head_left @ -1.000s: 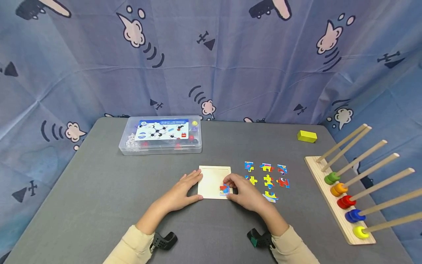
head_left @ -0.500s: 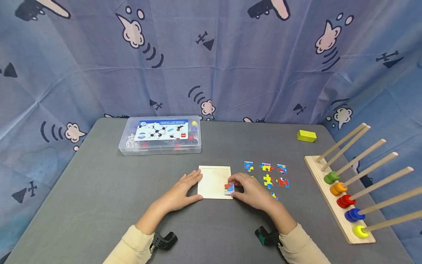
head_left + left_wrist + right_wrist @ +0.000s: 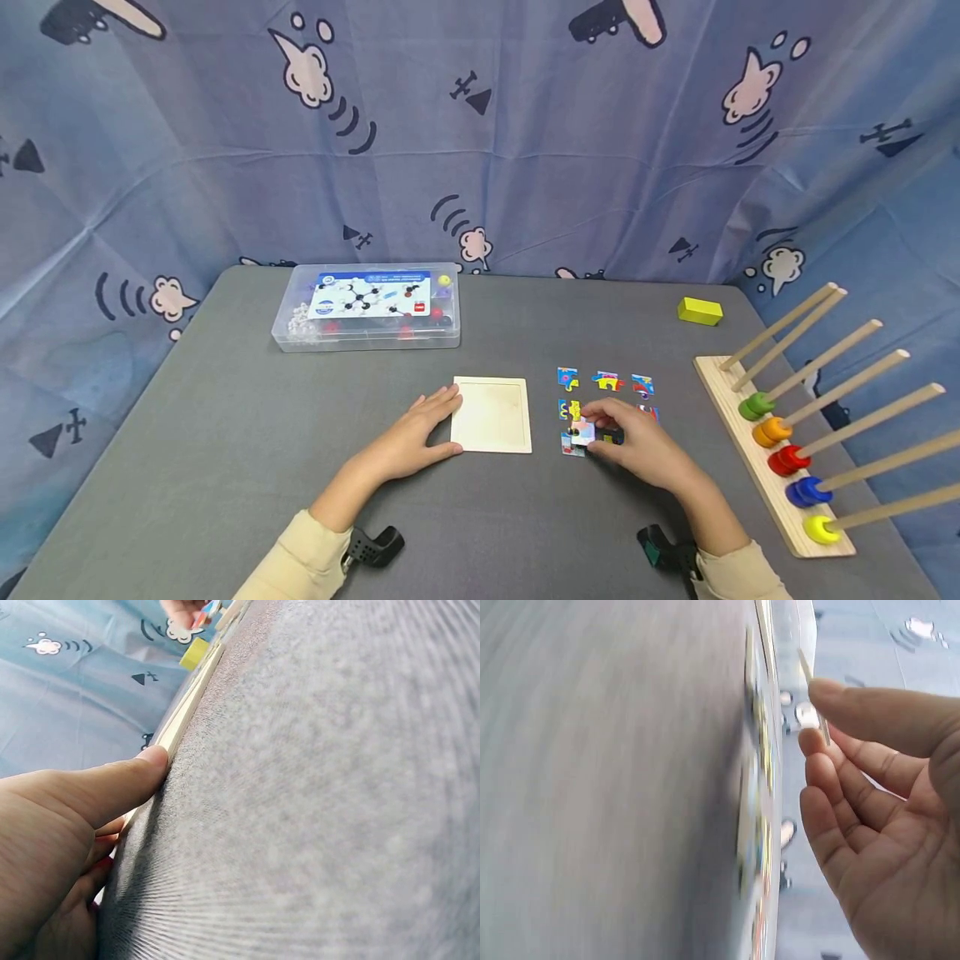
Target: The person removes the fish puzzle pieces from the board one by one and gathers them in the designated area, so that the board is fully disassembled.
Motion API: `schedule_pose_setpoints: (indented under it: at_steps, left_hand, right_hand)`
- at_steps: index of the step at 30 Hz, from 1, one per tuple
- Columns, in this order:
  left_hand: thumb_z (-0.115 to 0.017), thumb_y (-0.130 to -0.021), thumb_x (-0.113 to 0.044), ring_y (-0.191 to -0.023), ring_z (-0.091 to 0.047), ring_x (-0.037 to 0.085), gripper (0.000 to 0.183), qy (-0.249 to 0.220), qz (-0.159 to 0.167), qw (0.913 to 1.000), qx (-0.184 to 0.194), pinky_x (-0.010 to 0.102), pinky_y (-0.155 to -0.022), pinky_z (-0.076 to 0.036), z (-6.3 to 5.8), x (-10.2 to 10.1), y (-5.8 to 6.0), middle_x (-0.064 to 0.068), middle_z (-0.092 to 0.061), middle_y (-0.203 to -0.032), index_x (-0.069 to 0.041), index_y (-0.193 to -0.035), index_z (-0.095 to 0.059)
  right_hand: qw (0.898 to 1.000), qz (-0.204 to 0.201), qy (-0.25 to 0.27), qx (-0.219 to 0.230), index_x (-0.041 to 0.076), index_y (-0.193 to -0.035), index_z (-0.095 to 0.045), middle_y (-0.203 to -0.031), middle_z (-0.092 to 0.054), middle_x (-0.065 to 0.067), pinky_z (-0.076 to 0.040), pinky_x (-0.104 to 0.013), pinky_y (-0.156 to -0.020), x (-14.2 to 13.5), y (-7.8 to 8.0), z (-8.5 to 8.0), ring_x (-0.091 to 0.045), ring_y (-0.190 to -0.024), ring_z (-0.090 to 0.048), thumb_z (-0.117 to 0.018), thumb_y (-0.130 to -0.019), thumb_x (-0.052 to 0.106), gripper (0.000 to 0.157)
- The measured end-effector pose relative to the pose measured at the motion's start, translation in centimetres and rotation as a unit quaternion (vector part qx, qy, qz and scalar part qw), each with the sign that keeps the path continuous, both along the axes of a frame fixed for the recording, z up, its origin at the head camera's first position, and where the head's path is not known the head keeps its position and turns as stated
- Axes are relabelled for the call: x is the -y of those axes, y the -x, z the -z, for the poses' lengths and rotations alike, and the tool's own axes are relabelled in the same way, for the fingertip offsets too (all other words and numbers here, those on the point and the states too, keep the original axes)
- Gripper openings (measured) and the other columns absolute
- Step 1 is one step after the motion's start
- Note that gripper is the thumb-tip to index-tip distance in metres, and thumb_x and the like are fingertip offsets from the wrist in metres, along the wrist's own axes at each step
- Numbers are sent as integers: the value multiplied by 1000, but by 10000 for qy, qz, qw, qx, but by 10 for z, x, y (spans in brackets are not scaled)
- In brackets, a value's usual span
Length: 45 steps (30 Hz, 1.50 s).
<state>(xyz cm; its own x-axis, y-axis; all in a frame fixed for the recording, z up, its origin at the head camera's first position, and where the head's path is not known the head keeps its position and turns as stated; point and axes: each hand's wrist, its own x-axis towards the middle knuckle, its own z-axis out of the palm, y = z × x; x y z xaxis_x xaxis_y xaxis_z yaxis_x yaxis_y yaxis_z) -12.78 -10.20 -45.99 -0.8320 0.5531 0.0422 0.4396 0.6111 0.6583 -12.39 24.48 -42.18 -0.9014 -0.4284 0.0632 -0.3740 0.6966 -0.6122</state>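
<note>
A square wooden puzzle board [image 3: 491,415] with a raised rim lies flat on the grey table. My left hand [image 3: 416,429] rests along its left edge, the thumb [image 3: 154,757] touching the rim. To the right of the board, above the table, my right hand [image 3: 633,437] pinches a jigsaw puzzle piece [image 3: 582,431] by its right side. That piece shows edge-on between thumb and fingers in the right wrist view. Under and around the right hand lie other colourful puzzle pieces [image 3: 607,381], some partly hidden by it.
At the back left stands a clear plastic case [image 3: 367,308] of molecule-model parts. A yellow block [image 3: 700,312] sits at the back right. Along the right edge is a wooden peg rack [image 3: 780,467] with tall pegs and coloured rings. A patterned curtain [image 3: 480,150] hangs behind the table.
My right hand has carried the puzzle piece rightward, off the board to above the loose pieces. The board is bare now. My left hand has stayed at its edge.
</note>
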Motion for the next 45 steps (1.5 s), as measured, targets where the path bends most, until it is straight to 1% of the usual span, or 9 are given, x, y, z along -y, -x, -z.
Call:
schedule_pose_setpoints:
  at_steps: [6, 10, 16, 19, 22, 27, 34, 41, 45]
  left_hand:
    - [-67, -88, -30, -144, -23, 29, 70, -35, 3, 10000, 35, 52, -118, -16, -1, 0, 0, 14, -28, -154, 0, -144, -37]
    - [-67, -88, -29, -144, -23, 29, 70, -26, 1, 10000, 50, 52, -118, -16, -2, 0, -1, 14, -28, -154, 0, -144, -37]
    - [-67, -88, -30, -144, -23, 30, 70, -26, 1, 10000, 48, 52, -118, -16, 0, 1, 0, 14, -28, -154, 0, -145, -37]
    - [-67, -88, -30, -144, -22, 29, 70, -19, -2, 10000, 56, 52, -118, -15, 1, 2, 0, 13, -28, -155, -1, -145, -36]
    - [-67, -88, -30, -144, -23, 29, 70, -12, 1, 10000, 39, 52, -118, -16, 2, 2, 0, 13, -28, -155, -1, -145, -37]
    - [-67, -88, -31, -144, -23, 28, 71, -5, -12, 10000, 41, 51, -118, -16, 4, 2, 0, 12, -28, -155, -1, -145, -37]
    - [-67, -88, -30, -144, -22, 28, 70, -49, -9, 10000, 69, 51, -118, -16, 4, 2, -1, 12, -28, -155, -1, -144, -37]
    - [-67, -88, -30, -144, -23, 28, 70, -57, -30, 10000, 60, 51, -118, -16, 4, 3, -2, 12, -29, -154, -1, -144, -38]
    - [-67, -88, -30, -144, -24, 28, 70, -37, -37, 10000, 23, 51, -118, -17, 4, 3, -2, 13, -29, -154, -1, -144, -38]
  right_hand:
    - [9992, 338, -192, 99, 6, -113, -63, -105, -65, -1, -54, -28, -79, -31, -8, -4, -11, -90, -59, -76, -78, 11, 38]
    - [9980, 510, -295, 232, 6, -115, -62, -106, -65, -3, -53, -25, -79, -48, -12, -5, -7, -90, -57, -75, -79, 11, 38]
    - [9962, 629, -273, 535, 5, -116, -61, -107, -64, -5, -52, -20, -77, -68, -15, -3, -2, -88, -55, -73, -83, 14, 37]
    - [9956, 680, -254, 593, 5, -117, -61, -108, -64, -6, -51, -18, -77, -75, -16, 0, -1, -88, -54, -73, -83, 16, 37]
    - [9949, 720, -238, 662, 5, -117, -61, -109, -65, -7, -52, -19, -77, -80, -17, 3, 0, -88, -54, -73, -83, 16, 37]
    - [9924, 853, -409, 790, 5, -116, -62, -109, -63, -7, -51, -19, -77, -84, -18, 6, 1, -89, -53, -73, -83, 18, 38]
    - [9933, 820, -542, 607, 7, -113, -63, -107, -60, -4, -49, -18, -76, -86, -18, 11, 1, -89, -50, -74, -82, 19, 36]
    - [9956, 669, -443, 475, 8, -113, -63, -106, -57, -3, -48, -17, -77, -87, -18, 14, 2, -90, -49, -73, -82, 17, 34]
    - [9958, 641, -231, 613, 6, -116, -61, -109, -58, -6, -48, -17, -77, -89, -17, 15, 2, -91, -49, -72, -84, 18, 36]
